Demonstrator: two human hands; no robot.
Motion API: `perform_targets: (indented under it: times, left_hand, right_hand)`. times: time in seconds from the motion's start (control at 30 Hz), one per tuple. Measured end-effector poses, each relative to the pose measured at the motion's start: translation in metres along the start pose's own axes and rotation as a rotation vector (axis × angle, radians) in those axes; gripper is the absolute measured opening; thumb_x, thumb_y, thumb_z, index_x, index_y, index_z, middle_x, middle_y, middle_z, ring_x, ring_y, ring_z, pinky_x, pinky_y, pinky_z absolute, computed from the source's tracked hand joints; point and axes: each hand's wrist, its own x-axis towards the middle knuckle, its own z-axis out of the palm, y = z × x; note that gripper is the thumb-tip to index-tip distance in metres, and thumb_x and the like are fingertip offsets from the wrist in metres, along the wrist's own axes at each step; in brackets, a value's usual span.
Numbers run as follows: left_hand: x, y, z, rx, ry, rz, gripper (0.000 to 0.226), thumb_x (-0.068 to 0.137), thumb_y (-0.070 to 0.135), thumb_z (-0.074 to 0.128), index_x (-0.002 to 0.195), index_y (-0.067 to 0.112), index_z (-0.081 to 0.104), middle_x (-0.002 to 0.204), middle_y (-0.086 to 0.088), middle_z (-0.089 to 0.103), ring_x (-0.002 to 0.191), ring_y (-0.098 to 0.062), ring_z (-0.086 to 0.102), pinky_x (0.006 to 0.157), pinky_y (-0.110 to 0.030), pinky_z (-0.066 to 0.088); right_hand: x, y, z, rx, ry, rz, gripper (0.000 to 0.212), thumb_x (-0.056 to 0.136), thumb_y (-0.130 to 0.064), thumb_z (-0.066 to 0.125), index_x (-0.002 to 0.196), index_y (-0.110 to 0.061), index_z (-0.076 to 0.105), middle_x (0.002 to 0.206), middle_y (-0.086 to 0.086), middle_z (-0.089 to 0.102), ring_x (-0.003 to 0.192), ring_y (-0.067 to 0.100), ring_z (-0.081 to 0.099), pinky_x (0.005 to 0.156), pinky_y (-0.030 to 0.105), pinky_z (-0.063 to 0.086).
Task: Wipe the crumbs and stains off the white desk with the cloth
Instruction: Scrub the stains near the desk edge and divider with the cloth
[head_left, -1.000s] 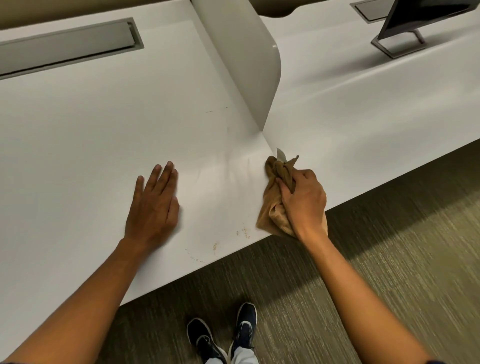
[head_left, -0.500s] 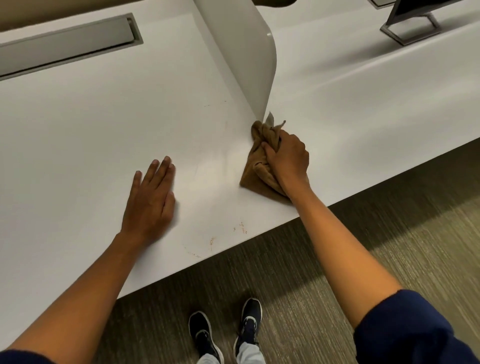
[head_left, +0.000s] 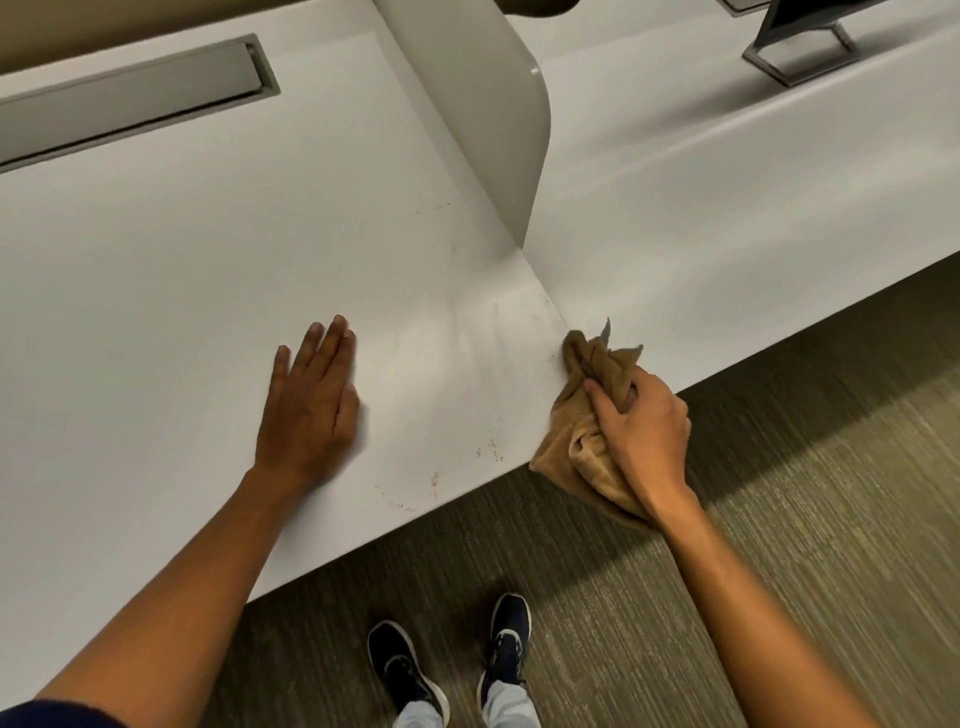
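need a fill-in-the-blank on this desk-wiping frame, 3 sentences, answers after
1. The right hand grips a bunched ____ cloth at the white desk's front edge.
2. The left hand lies ____ on the desk, palm down.
3. Reddish-brown stains sit near the front edge, between the cloth and the ____ hand.

Answers: brown; flat; left

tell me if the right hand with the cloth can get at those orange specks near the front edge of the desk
Probably yes. The right hand grips the cloth at the desk edge, just right of the orange specks. Only bare surface lies between; the left hand rests flat further left.
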Motion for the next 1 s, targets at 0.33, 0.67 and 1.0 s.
perform_targets:
  times: [0.33, 0.67, 1.0]
  left_hand:
    - [0.001, 0.001, 0.001, 0.019, 0.014, 0.018, 0.064, 0.095, 0.026, 0.023, 0.157, 0.01, 0.026, 0.168, -0.001, 0.015, 0.156, -0.021, 0.011, 0.126, -0.053, 0.009]
    - [0.002, 0.002, -0.002, 0.029, 0.0, 0.012, 0.065, 0.094, 0.026, 0.023, 0.158, 0.012, 0.023, 0.169, -0.001, 0.013, 0.156, -0.02, 0.007, 0.126, -0.051, 0.006]
    - [0.0, 0.001, -0.003, 0.013, 0.006, 0.018, 0.065, 0.095, 0.026, 0.023, 0.158, 0.012, 0.022, 0.169, -0.001, 0.012, 0.156, -0.019, 0.007, 0.126, -0.051, 0.006]
  right_hand:
    - [0.024, -0.015, 0.011, -0.062, 0.0, 0.017, 0.033, 0.09, -0.048, 0.064, 0.104, -0.019, 0.069, 0.093, 0.004, 0.069, 0.089, 0.027, 0.065, 0.072, 0.03, 0.04]
    - [0.085, -0.081, 0.047, -0.177, -0.001, -0.059, 0.037, 0.098, -0.045, 0.051, 0.112, -0.013, 0.063, 0.103, 0.008, 0.065, 0.091, 0.027, 0.061, 0.073, 0.032, 0.045]
    - [0.048, -0.048, 0.032, -0.196, 0.04, -0.137, 0.033, 0.098, -0.04, 0.052, 0.109, -0.012, 0.065, 0.103, 0.01, 0.064, 0.092, 0.028, 0.06, 0.072, 0.03, 0.037]
